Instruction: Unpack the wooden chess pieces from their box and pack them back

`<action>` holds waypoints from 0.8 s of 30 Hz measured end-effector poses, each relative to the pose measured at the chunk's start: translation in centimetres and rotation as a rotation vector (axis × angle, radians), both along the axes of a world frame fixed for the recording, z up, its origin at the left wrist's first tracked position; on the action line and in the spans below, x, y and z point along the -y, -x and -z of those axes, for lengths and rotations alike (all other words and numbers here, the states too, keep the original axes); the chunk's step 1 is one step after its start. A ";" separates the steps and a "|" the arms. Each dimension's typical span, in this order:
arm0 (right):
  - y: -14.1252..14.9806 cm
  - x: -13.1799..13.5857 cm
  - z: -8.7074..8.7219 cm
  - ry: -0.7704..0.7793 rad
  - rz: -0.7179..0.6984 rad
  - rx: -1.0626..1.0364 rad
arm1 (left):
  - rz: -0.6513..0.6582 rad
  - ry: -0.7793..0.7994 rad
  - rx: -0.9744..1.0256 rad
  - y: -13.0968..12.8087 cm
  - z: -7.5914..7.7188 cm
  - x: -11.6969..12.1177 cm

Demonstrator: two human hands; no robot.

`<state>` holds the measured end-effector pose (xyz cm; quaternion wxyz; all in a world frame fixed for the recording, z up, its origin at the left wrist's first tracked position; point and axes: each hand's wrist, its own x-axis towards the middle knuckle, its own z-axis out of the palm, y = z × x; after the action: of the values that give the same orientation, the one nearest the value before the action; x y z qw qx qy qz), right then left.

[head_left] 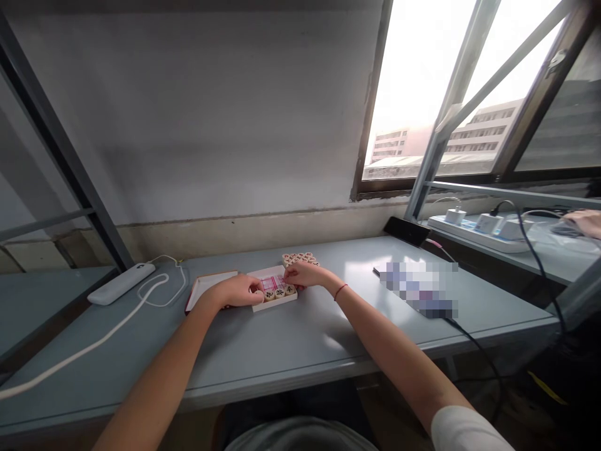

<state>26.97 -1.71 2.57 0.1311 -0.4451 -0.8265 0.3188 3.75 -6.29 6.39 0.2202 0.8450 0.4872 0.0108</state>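
A shallow white box point(275, 304) lies on the desk with a row of round Chinese chess pieces point(280, 293) along its near side. A folded sheet with pink-red lines point(272, 282) shows behind the row. My left hand point(239, 290) is at the box's left end, thumb and fingers closed about the piece at that end of the row. My right hand point(304, 274) pinches at the right rim; whatever its fingertips hold is hidden. Behind it sits a block of more chess pieces point(300, 257). The box lid point(206, 283) lies open side up, partly behind my left wrist.
A white power strip point(121, 284) with a cable lies on the left. On the right are a blurred-out flat device point(417, 289) with a black cable and a dark phone-like slab point(406, 232). Metal posts point(434, 150) rise near the window. Chargers point(488, 224) fill another strip.
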 end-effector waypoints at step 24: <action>0.4 2.8 -3.6 -0.044 -0.003 -0.315 | -0.119 -0.190 0.679 -3.4 2.0 0.3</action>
<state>26.59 -4.54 6.22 0.2683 -0.3855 -0.8032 0.3665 7.18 -6.62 4.43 0.2890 0.7801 0.4313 0.3492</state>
